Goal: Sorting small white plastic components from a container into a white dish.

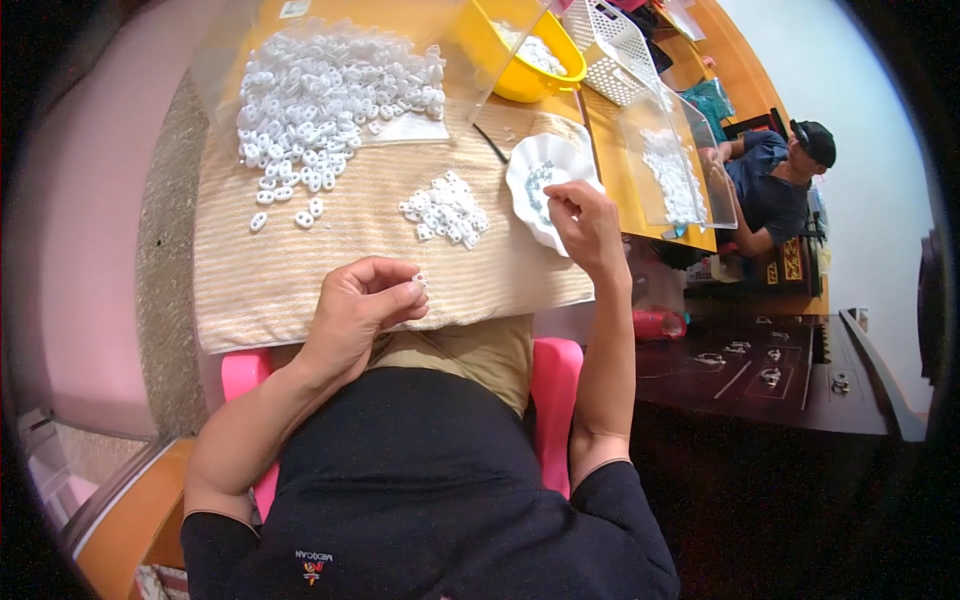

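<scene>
- Striped towel: spread beneath the work, its near edge at the person's lap.
- Large heap of white two-hole oval pieces: mostly within a clear-walled container, with its near end reaching onto the towel.
- Left hand: the grip is narrow, thumb and forefinger holding a small white piece above the towel's near part.
- Smaller pile of white pieces: on the towel, just beside the bowl.
- Yellow basin: behind the bowl, containing further white pieces.
- White scalloped bowl: contains small greyish bits.
- Right hand: over the bowl's right side, fingers drawn together; whether the grip holds anything cannot be told.
- White perforated basket: beyond the basin.
- Clear bin: holds white pieces on an orange-brown surface.
- Co-worker: dark cap, beside the bin.
</scene>
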A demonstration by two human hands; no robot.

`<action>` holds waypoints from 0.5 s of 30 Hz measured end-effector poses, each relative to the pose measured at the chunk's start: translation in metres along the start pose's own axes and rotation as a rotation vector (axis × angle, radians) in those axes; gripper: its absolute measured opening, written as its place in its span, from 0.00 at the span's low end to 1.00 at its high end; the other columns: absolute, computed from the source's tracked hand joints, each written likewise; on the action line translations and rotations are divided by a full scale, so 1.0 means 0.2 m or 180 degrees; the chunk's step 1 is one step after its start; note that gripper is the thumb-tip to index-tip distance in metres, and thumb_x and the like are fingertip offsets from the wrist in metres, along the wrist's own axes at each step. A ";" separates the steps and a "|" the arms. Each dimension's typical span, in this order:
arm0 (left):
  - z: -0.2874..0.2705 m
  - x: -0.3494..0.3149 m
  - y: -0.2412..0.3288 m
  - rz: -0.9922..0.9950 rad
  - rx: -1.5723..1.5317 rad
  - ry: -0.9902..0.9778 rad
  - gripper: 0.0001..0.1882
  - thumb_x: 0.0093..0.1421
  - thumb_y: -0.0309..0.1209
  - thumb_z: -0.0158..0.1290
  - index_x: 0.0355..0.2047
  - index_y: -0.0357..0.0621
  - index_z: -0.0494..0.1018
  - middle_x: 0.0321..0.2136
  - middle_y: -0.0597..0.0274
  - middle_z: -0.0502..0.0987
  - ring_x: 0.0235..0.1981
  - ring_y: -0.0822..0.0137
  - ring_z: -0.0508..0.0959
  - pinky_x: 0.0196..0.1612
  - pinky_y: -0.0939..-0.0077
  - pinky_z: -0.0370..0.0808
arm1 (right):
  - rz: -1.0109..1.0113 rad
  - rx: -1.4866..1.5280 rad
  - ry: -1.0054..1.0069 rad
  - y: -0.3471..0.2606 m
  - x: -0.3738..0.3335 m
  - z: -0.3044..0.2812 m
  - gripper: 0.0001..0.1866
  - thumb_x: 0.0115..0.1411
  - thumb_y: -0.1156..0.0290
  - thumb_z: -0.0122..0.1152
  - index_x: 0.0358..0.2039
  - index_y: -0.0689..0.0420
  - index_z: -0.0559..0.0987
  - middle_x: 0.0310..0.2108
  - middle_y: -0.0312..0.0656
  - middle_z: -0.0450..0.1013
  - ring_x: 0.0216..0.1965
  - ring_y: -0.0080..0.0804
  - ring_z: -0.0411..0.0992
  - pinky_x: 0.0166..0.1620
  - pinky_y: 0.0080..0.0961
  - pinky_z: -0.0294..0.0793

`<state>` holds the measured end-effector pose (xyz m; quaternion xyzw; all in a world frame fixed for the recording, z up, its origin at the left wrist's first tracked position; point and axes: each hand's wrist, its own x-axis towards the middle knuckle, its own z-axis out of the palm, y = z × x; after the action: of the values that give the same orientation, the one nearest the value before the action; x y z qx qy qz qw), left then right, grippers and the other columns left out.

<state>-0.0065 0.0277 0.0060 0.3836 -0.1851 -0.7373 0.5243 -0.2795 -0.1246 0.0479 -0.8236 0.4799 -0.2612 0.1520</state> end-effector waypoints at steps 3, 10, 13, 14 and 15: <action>0.00 0.01 0.00 -0.0001 -0.0041 0.0033 0.07 0.58 0.22 0.57 0.37 0.35 0.74 0.29 0.60 0.78 0.29 0.72 0.79 0.37 0.80 0.79 | 0.0058 0.0402 0.0014 -0.10 -0.08 0.07 0.05 0.58 0.80 0.58 0.35 0.64 0.77 0.28 0.37 0.74 0.29 0.20 0.70 0.35 0.18 0.71; -0.01 0.01 -0.01 -0.0017 0.0011 0.0003 0.08 0.58 0.24 0.57 0.39 0.38 0.74 0.31 0.61 0.79 0.32 0.70 0.80 0.40 0.76 0.80 | 0.0975 0.3018 -0.0731 -0.36 -0.24 0.27 0.05 0.58 0.82 0.59 0.35 0.64 0.78 0.32 0.36 0.76 0.33 0.19 0.73 0.39 0.17 0.72; -0.01 0.01 -0.01 -0.0045 -0.0036 -0.0005 0.08 0.58 0.24 0.57 0.39 0.38 0.74 0.32 0.61 0.79 0.32 0.71 0.80 0.40 0.76 0.80 | 0.1129 0.3462 -0.0788 -0.41 -0.28 0.36 0.04 0.57 0.82 0.60 0.33 0.63 0.79 0.31 0.35 0.76 0.33 0.19 0.73 0.39 0.17 0.72; -0.01 0.01 -0.01 -0.0035 -0.0034 -0.0051 0.09 0.58 0.24 0.57 0.39 0.38 0.74 0.32 0.61 0.79 0.32 0.71 0.80 0.40 0.76 0.80 | 0.1181 0.3510 -0.0814 -0.41 -0.28 0.38 0.03 0.57 0.82 0.59 0.33 0.63 0.79 0.31 0.36 0.76 0.33 0.19 0.73 0.39 0.17 0.72; -0.01 0.02 -0.01 -0.0024 -0.0033 -0.0100 0.09 0.58 0.24 0.57 0.39 0.38 0.74 0.32 0.61 0.79 0.32 0.71 0.80 0.39 0.77 0.80 | 0.1234 0.3556 -0.0841 -0.41 -0.29 0.39 0.03 0.57 0.82 0.59 0.32 0.63 0.79 0.31 0.36 0.76 0.33 0.19 0.73 0.39 0.18 0.72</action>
<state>-0.0069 0.0257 0.0023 0.3700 -0.1880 -0.7462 0.5205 -0.1982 -0.0338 0.0089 -0.5422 0.3886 -0.3368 0.6645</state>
